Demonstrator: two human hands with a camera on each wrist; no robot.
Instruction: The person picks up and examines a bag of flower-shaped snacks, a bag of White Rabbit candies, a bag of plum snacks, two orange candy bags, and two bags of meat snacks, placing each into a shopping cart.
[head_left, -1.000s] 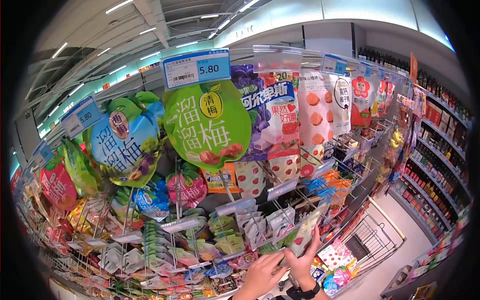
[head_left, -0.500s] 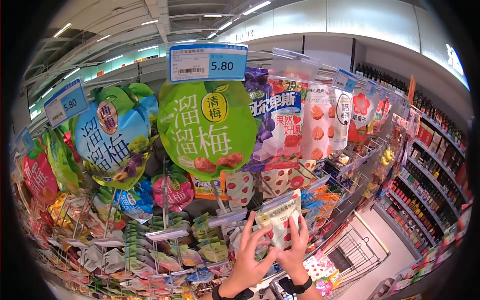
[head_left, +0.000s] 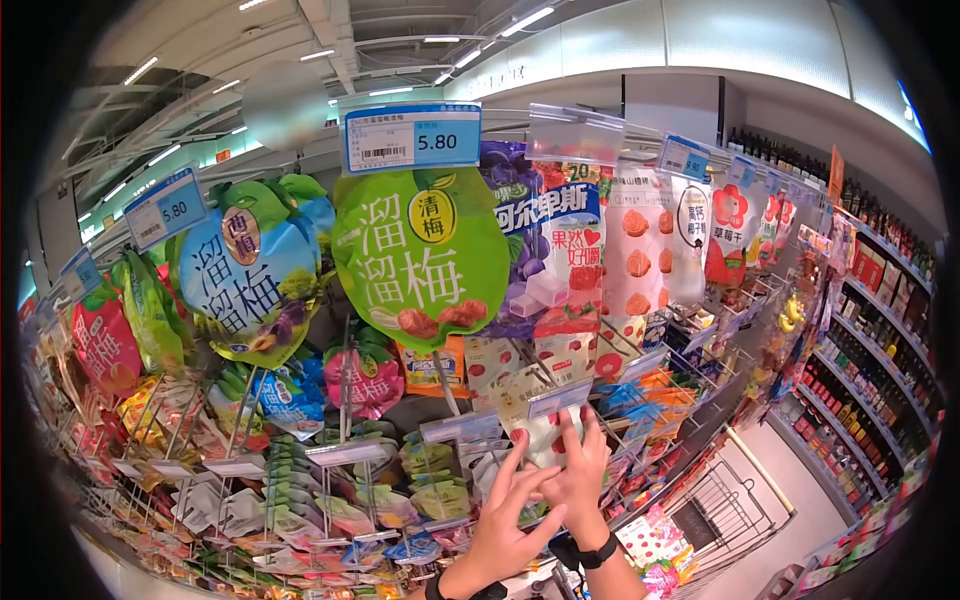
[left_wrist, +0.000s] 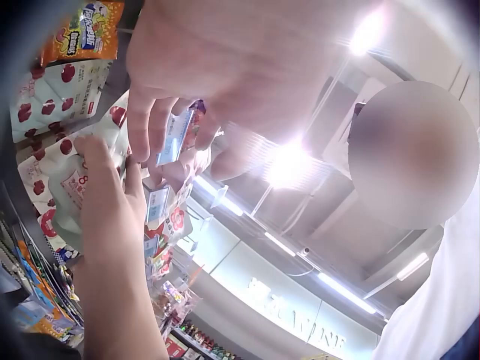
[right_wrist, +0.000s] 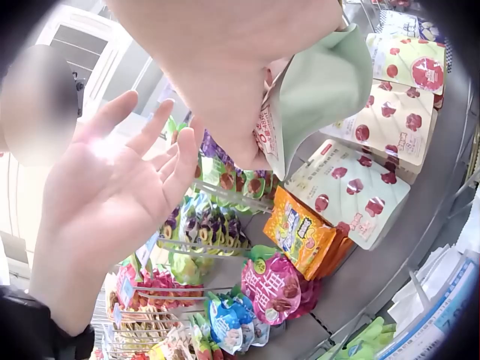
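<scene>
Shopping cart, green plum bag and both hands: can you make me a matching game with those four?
Things:
1. Shopping cart
2. Large green plum bag
3. Left hand
4. Right hand

Places and states:
A. Open, with its fingers spread
B. Hangs just under a price tag that reads 5.80
C. Grips a pale green pouch
D. At the lower right of the head view

Right pairs: 1-D, 2-B, 3-A, 4-C
</scene>
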